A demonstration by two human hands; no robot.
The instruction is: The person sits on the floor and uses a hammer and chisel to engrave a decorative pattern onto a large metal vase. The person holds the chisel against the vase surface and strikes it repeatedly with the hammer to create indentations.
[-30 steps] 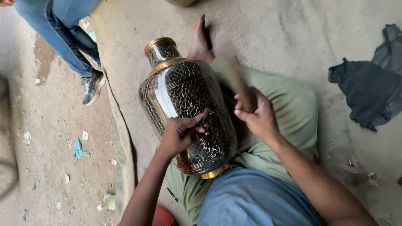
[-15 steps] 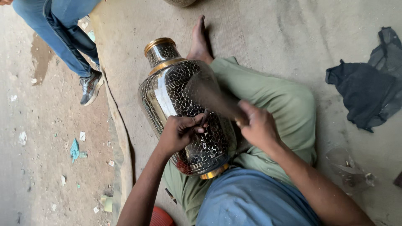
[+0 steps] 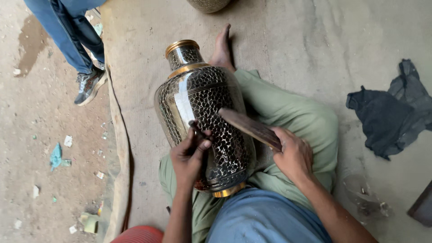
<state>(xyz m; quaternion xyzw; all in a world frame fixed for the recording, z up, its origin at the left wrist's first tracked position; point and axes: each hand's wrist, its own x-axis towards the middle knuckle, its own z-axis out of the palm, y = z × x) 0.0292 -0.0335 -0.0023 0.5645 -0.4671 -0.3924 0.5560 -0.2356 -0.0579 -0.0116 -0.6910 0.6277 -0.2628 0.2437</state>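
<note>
A large black and brass engraved vase [image 3: 202,108] lies on its side across my lap, neck pointing away from me. My left hand [image 3: 190,157] rests on the vase's belly and pinches a thin dark chisel [image 3: 196,129] with its tip against the metal. My right hand [image 3: 294,155] grips a flat wooden mallet stick [image 3: 249,127] held low over the vase, its far end close to the chisel. My legs in green trousers [image 3: 292,117] are folded under the vase, one bare foot [image 3: 222,47] beyond it.
I sit on a tan mat [image 3: 148,54] on the ground. A dark cloth [image 3: 387,114] lies to the right. A standing person in jeans and a grey shoe [image 3: 89,85] is at upper left. Litter scraps [image 3: 56,155] dot the dirt. Another vessel [image 3: 208,4] peeks in at the top.
My right hand has swung the wooden stick down from a raised position to just above the chisel. My left hand stays on the vase with the chisel.
</note>
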